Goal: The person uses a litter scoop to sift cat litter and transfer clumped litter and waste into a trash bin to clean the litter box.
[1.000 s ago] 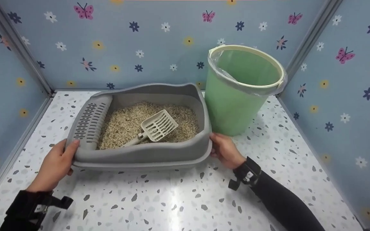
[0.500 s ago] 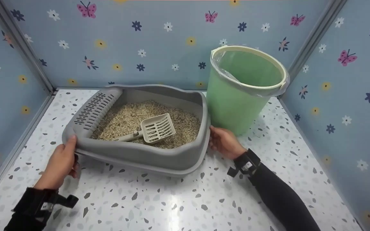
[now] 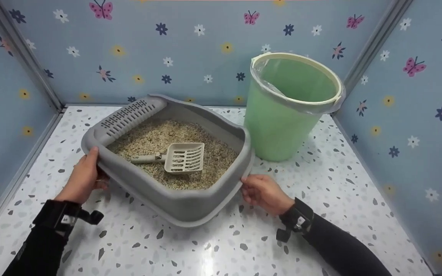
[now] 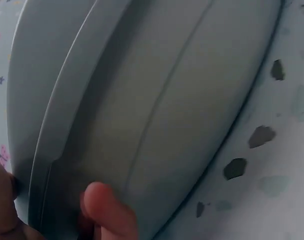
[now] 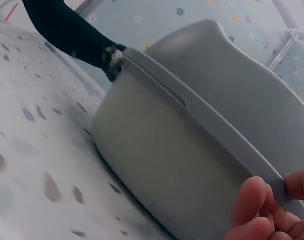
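Observation:
A grey litter box (image 3: 190, 205) stands turned at an angle on the speckled table, one corner toward the front. Inside, a beige slotted litter scoop (image 3: 184, 158) lies on the tan granular litter (image 3: 159, 132), its handle pointing left. My left hand (image 3: 83, 174) grips the box's left corner, thumb on top of the rim and fingers underneath. On the right side, my right hand (image 3: 265, 191) pinches the flared edge between thumb and curled fingers. The right wrist view shows the thumb (image 5: 299, 184) above that edge and the fingertips below it.
A green trash bin (image 3: 274, 130) with a cream rim and clear liner stands close behind the box's right side. Patterned panels (image 3: 190, 50) enclose the table (image 3: 320, 199) at the back and on both sides.
The litter box has turned, its front right corner swinging toward me and its back left corner away. The scoop turned with it. My right hand came nearer; my left hand moved forward and right.

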The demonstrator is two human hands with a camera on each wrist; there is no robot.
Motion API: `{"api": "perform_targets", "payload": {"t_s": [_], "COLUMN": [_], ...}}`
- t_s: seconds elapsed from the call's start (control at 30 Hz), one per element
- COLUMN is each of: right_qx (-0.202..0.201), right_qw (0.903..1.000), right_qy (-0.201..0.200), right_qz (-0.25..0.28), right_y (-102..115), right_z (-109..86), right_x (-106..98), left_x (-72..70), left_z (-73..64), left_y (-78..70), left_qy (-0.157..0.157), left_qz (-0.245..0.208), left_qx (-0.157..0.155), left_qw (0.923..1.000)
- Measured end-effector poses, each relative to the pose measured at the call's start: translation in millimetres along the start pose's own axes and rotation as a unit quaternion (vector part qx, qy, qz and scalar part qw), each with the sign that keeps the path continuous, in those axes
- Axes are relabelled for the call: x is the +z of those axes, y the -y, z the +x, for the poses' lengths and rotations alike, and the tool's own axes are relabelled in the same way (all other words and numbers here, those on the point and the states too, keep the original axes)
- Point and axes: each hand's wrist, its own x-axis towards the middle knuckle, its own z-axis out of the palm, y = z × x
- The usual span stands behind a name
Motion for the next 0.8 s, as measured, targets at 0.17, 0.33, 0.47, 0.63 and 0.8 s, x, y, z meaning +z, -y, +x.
{"api": "perform_targets", "payload": {"t_s": [0.17, 0.33, 0.47, 0.63, 0.8], "right_qx": [0.011, -0.004, -0.015, -0.028, -0.029], "right_qw": [0.9977, 0.9981, 0.9979, 0.9986, 0.9988], "right_qy": [0.064, 0.026, -0.017, -0.013, 0.024], "right_qz": [0.021, 0.056, 0.06, 0.043, 0.032], "right_y": [-4, 3, 8, 6, 2], "right_z": [-6.0, 7.0, 15.6, 13.6, 1.4], "right_x": [4, -21, -34, -35, -27], "left_x": [-0.3, 22.1, 44.8, 57.9, 51.1], "left_z": [15.7, -15.4, -44.9, -47.7, -29.3], "left_y": [-5.4, -8.9, -12.6, -15.0, -15.5], "left_qy": [0.023, 0.041, 0.061, 0.048, 0.045], "left_qz": [-0.049, -0.008, 0.005, -0.017, -0.042], "left_qx": [0.014, 0.027, 0.03, 0.022, 0.002], "left_qw": [0.9984, 0.9988, 0.9976, 0.9985, 0.9981]}}
